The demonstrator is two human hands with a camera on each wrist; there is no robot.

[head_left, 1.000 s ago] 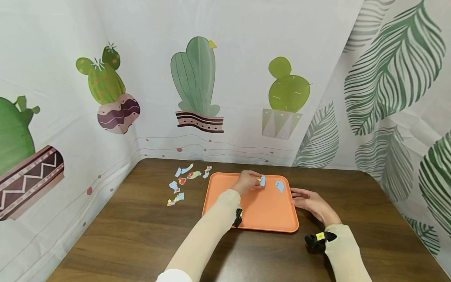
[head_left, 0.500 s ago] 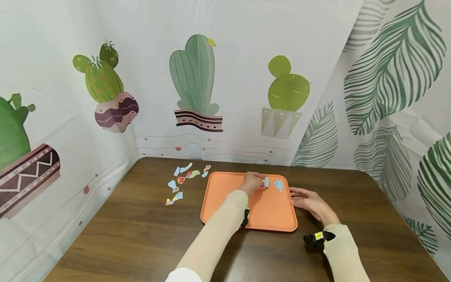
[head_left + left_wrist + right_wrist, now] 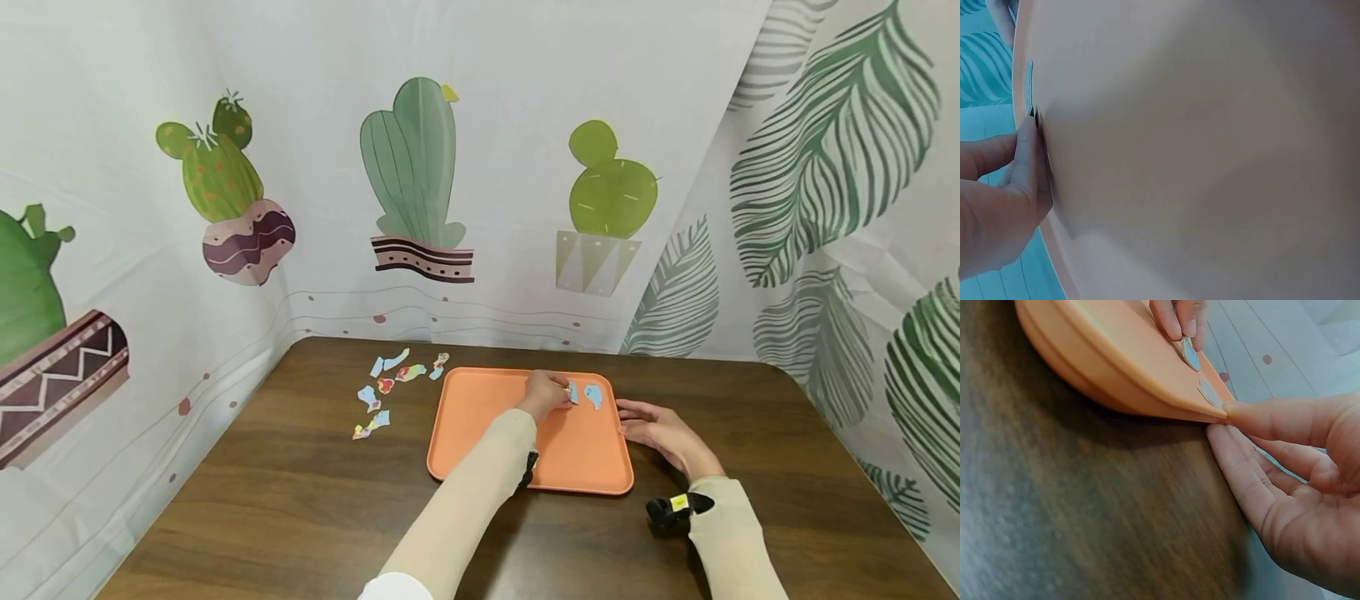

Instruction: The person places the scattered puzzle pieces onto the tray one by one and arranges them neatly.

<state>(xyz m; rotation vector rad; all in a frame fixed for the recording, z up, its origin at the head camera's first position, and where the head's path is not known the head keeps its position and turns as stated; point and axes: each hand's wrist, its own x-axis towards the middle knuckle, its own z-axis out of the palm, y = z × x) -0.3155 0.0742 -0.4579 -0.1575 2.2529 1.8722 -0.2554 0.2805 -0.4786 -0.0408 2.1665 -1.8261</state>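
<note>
In the head view, an orange tray (image 3: 573,462) lies on the table. My left hand (image 3: 543,393) is over its far right part and pinches a small light-blue puzzle piece (image 3: 573,392) between thumb and fingers. Seen from the right wrist, that held piece (image 3: 1190,355) tilts up from the tray floor. Just right of it, a second blue puzzle piece (image 3: 593,396) lies flat. My right hand (image 3: 663,432) is at the tray's right side; the right wrist view shows its thumb (image 3: 1272,420) on the rim and fingertips below, gripping the edge.
Several colourful puzzle pieces (image 3: 410,372) lie on the brown wooden table (image 3: 300,483) left of the tray. A white cloth (image 3: 517,167) with printed cacti and leaves hangs behind the table. Each wrist wears a black camera mount (image 3: 671,512).
My left hand has moved right across the tray with the pinched puzzle piece, bringing it close beside the flat one. My right hand stays at the tray's edge.
</note>
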